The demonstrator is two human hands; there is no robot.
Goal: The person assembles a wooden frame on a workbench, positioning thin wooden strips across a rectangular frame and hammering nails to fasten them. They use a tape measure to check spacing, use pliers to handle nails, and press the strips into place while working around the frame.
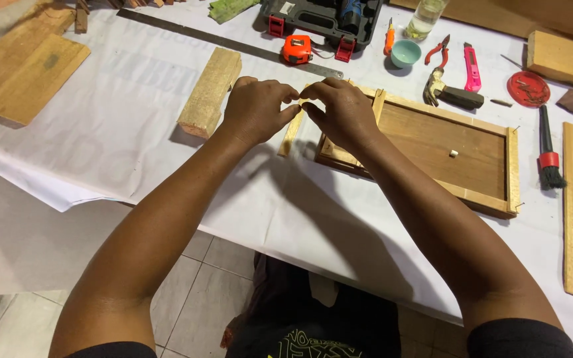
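Note:
My left hand (256, 109) and my right hand (343, 113) meet fingertip to fingertip over the left end of a shallow wooden tray frame (492, 202). Between the fingertips they pinch something small and pale; I cannot tell what it is. A thin wooden strip (291, 136) lies just under the left fingers, beside the frame's left edge. My right palm rests over the frame's left corner. A tiny white piece (453, 153) sits on the frame's brown bottom panel.
A wooden block (210, 91) lies left of my hands, and planks (24, 66) at far left. Behind are a steel ruler (220, 41), orange tape measure (297, 50), drill case (319, 20), hammer (452, 95), pink cutter (472, 66), pliers (438, 50), a small bowl (405, 53). A brush (548, 156) and long strip (569, 205) lie right.

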